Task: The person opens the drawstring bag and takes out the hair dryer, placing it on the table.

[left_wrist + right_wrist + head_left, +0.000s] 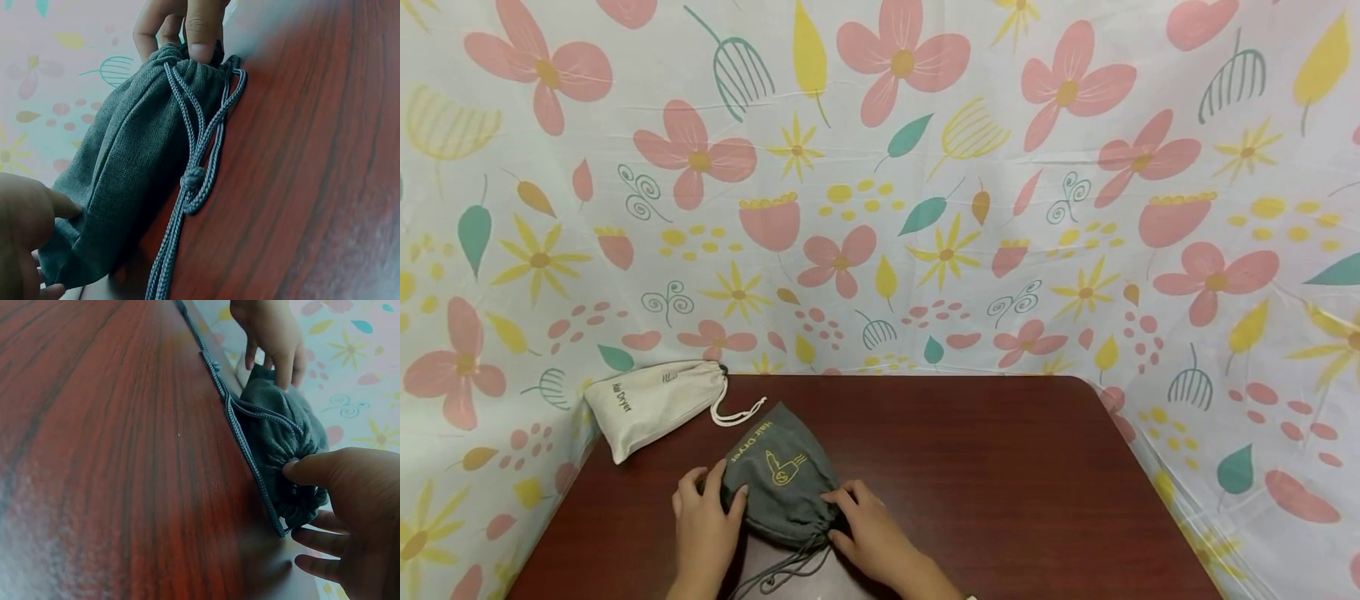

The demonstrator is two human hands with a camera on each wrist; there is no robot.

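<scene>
A dark grey drawstring bag (pixel 782 475) lies on the table, with yellow "Hair Dryer" lettering and a yellow dryer drawing on its upper face. My left hand (pixel 706 521) grips its left end, thumb and fingers on either side of the cloth. At the gathered mouth, my right hand (pixel 872 533) pinches the bunched fabric, its thumb (pixel 306 470) pressed against the folds. Grey knotted cords (pixel 194 178) trail from the mouth over the tabletop toward the near side. Whatever the bag contains is hidden by the cloth.
A cream drawstring bag (pixel 658 404), also lettered "Hair Dryer", lies at the table's back left corner with its white cord (pixel 737 417) loose. The dark red wooden table (pixel 1015 483) is bordered behind and at both sides by a flower-printed curtain (pixel 880 208).
</scene>
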